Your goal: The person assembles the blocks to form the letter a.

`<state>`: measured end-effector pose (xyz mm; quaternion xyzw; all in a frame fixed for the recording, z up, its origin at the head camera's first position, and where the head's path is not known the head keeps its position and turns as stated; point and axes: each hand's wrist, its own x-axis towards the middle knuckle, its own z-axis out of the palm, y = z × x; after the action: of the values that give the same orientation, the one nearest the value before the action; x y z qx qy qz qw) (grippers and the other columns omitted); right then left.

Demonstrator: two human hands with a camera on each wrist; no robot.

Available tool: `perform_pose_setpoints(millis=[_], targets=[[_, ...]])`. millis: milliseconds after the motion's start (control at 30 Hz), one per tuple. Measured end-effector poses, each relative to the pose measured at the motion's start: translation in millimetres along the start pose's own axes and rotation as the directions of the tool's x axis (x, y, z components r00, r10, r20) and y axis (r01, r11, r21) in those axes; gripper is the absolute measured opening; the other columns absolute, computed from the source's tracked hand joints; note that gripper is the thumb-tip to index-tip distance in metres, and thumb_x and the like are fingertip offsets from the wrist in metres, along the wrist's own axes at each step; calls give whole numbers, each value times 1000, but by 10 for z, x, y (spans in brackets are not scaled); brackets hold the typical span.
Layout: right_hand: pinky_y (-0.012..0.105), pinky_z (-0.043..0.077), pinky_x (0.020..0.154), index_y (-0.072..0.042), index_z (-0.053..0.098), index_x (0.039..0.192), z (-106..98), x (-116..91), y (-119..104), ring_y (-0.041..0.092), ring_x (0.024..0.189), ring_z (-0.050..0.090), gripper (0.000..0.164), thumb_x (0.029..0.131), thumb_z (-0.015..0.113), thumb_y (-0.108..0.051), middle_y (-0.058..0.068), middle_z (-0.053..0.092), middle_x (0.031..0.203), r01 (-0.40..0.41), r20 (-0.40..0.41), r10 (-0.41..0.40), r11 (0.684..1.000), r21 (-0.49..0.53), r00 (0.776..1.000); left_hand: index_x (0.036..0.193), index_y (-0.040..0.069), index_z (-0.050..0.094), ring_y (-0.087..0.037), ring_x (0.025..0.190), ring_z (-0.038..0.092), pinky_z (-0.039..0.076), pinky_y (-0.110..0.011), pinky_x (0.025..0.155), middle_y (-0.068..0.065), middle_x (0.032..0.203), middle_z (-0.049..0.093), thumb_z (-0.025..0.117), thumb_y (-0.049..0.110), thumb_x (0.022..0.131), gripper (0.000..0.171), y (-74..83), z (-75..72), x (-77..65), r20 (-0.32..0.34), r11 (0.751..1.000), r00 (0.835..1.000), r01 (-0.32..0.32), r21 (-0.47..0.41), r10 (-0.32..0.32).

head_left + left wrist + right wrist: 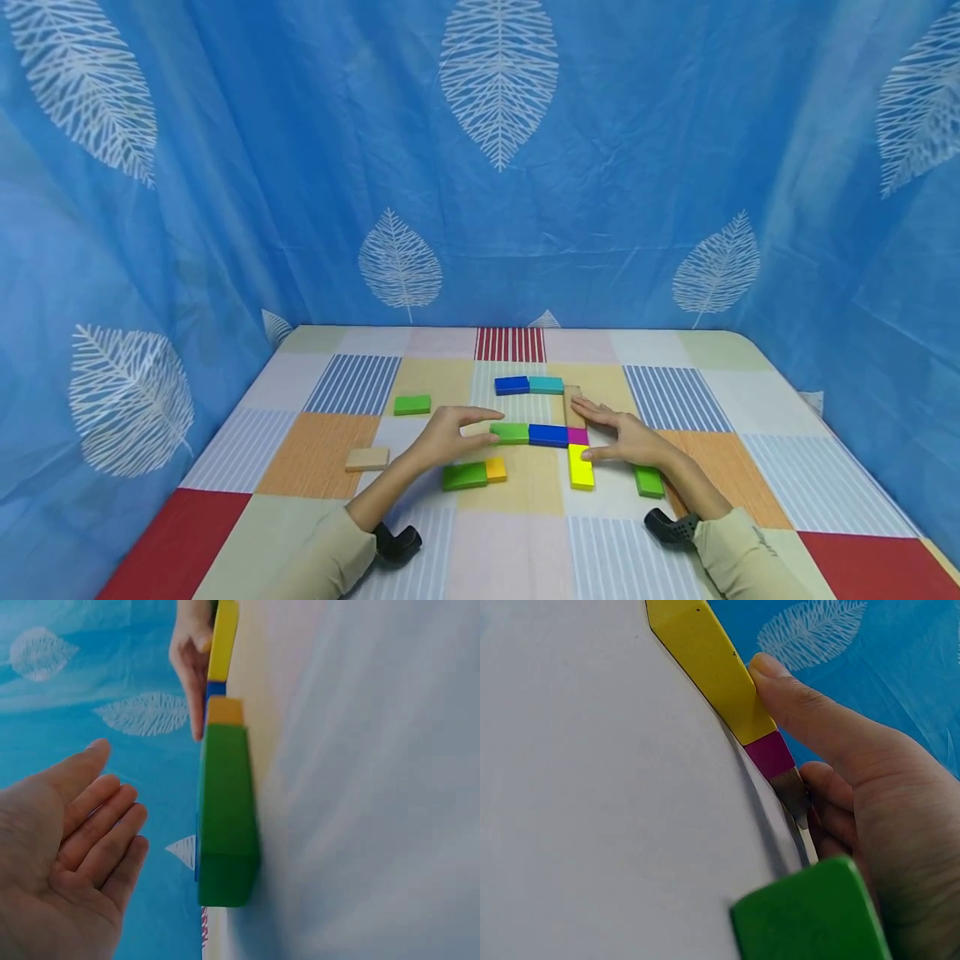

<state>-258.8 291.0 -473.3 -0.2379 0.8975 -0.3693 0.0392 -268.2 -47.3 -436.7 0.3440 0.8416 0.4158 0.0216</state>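
My left hand hovers over the table with fingers stretched forward, its thumb tip beside a light green block; in the left wrist view that hand holds nothing. This green block lies in line with a blue block and a small magenta block. My right hand is spread at the row's right end. Its thumb touches the side of a yellow block, while its fingertips rest against a plain wooden block running away from the magenta one.
Behind the row lie another blue block and a turquoise block. Nearer are a dark green block and an orange block. Loose pieces include a green block, a wooden block and a green block beside my right wrist.
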Motion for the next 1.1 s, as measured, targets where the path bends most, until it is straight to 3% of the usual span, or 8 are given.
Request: perform_pose_setpoints(millis=[300, 533, 700, 1100], targets=[[64, 13, 103, -17, 38, 142, -23, 5, -15, 40, 135, 17, 81, 74, 75, -41, 5, 26, 149, 15, 2, -15, 1000, 5, 1000, 116, 13, 66, -16, 110, 56, 46, -36, 92, 3, 114, 64, 69, 30, 83, 38, 40, 52, -260, 74, 998, 996, -50, 24, 48], [65, 13, 103, -18, 37, 143, -35, 17, -46, 40, 135, 17, 82, 74, 73, -45, 4, 26, 149, 15, 4, -15, 1000, -2, 1000, 118, 11, 64, -12, 108, 57, 45, -28, 92, 4, 115, 63, 75, 27, 78, 45, -31, 88, -300, 104, 998, 993, -61, 33, 57], [64, 13, 103, -16, 38, 142, -33, 18, -48, 41, 135, 17, 82, 74, 74, -44, 5, 26, 149, 15, 11, -15, 1000, 2, 1000, 118, 13, 65, -10, 108, 56, 44, -26, 93, 5, 116, 63, 75, 27, 78, 43, -113, 156, -325, 121, 992, 988, -108, 62, 100], [65, 14, 102, -18, 37, 143, -16, -10, 10, 40, 135, 16, 80, 76, 73, -42, 5, 26, 149, 25, 8, -25, 1000, 14, 1000, 116, 13, 66, -7, 107, 57, 45, -23, 90, 6, 113, 64, 72, 24, 81, 37, -131, 261, -354, 107, 986, 981, -164, 3, 162]])
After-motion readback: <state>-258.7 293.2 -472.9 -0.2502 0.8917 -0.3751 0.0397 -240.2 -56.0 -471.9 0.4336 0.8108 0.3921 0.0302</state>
